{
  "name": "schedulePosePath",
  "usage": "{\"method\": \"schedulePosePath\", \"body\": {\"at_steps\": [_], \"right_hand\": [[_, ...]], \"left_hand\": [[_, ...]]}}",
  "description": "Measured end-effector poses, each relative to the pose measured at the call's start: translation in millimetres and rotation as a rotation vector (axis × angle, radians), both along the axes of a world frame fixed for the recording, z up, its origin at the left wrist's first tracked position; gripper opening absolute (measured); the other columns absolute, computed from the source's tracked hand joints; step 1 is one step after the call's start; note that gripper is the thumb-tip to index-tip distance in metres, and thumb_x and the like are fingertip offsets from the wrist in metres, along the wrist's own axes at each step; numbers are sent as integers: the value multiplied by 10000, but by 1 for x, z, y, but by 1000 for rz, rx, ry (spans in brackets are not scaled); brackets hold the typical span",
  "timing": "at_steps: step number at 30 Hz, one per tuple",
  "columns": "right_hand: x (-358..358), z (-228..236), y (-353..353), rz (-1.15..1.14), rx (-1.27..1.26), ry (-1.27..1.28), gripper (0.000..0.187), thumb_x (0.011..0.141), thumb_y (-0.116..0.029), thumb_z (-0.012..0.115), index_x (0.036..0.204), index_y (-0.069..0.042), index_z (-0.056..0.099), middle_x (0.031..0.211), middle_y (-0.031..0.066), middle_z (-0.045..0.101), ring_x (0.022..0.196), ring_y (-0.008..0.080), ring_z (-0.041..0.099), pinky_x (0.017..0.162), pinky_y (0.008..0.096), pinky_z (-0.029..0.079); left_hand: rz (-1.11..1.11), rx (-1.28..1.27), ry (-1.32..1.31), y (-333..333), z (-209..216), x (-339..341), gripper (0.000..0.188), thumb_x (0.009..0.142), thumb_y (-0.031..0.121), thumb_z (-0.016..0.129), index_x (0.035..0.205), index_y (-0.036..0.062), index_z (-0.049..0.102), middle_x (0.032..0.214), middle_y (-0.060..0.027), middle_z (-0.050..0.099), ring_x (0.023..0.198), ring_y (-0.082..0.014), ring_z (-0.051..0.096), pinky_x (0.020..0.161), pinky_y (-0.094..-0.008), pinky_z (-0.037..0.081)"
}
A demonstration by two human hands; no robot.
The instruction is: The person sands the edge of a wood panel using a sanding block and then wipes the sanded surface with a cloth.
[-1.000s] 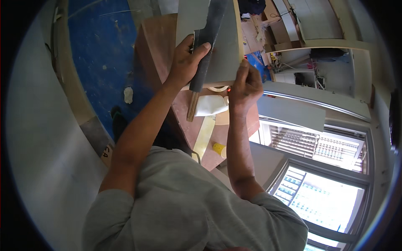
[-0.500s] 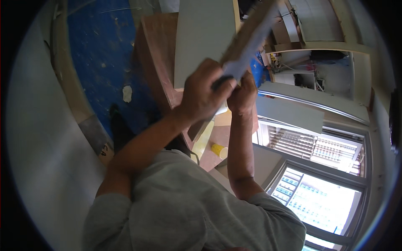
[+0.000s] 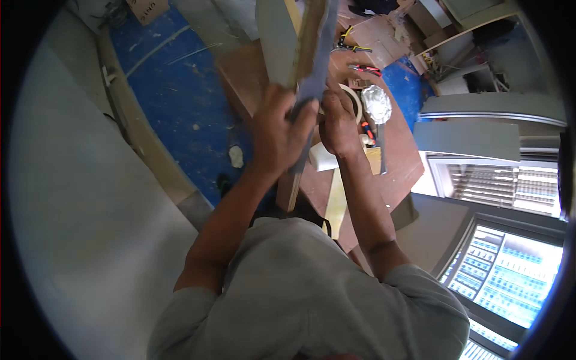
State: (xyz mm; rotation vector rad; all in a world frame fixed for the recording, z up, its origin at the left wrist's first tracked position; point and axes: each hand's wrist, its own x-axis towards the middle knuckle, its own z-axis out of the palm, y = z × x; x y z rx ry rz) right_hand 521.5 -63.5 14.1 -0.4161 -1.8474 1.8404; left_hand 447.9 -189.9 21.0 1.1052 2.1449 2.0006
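A long narrow board (image 3: 312, 60) with a wood-coloured edge and a blue-grey face runs from the top of the view down toward my body. My left hand (image 3: 277, 135) is closed around it at mid-length, slightly blurred, thumb across the grey face. Something dark shows beneath that thumb, too unclear to name. On the board's other side, my right hand (image 3: 341, 125) is closed with fingers curled at its edge. Just behind the right hand lies a tape roll (image 3: 358, 103), partly covered. A white cylindrical thing (image 3: 323, 157) sits below it, between the board and my right forearm.
The brown tabletop (image 3: 399, 159) carries a crumpled silvery bundle (image 3: 377, 103), yellow-and-black pliers (image 3: 354, 45) and a red-handled tool (image 3: 365, 69). A pale panel (image 3: 276, 42) stands beyond my left hand. Blue floor covering (image 3: 174, 102) lies left; windows (image 3: 510, 264) are at right.
My view has shifted, bringing more of the tabletop and its tools into sight. The board now runs more steeply up the picture, with both hands still on it.
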Motion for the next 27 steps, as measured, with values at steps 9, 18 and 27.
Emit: {"method": "schedulePosePath", "body": {"at_steps": [9, 18, 27], "right_hand": [[-4, 3, -7, -55, -45, 17, 516, 1113, -367, 502, 1355, 77, 607, 1161, 94, 677, 1060, 169, 610, 933, 329, 503], [-8, 13, -14, 20, -73, 79, 533, 1113, -173, 370, 1610, 20, 383, 1490, 156, 563, 1373, 216, 520, 1174, 357, 385], [0, 14, -11, 88, -91, -166, 571, 1110, -203, 377, 1631, 24, 327, 1460, 114, 538, 1303, 178, 518, 1082, 331, 463]], "left_hand": [[19, 42, -21, -1, 4, 6, 189, 926, 166, 749, 1022, 11, 701, 910, -138, 664, 834, -283, 647, 778, -401, 511], [31, 46, -108, 14, 15, -26, 139, 959, 144, 718, 974, 7, 699, 915, -122, 669, 818, -240, 630, 764, -371, 502], [68, -14, -219, 32, 5, -47, 173, 964, 169, 722, 1023, 7, 706, 962, -106, 690, 835, -169, 636, 754, -341, 498]]}}
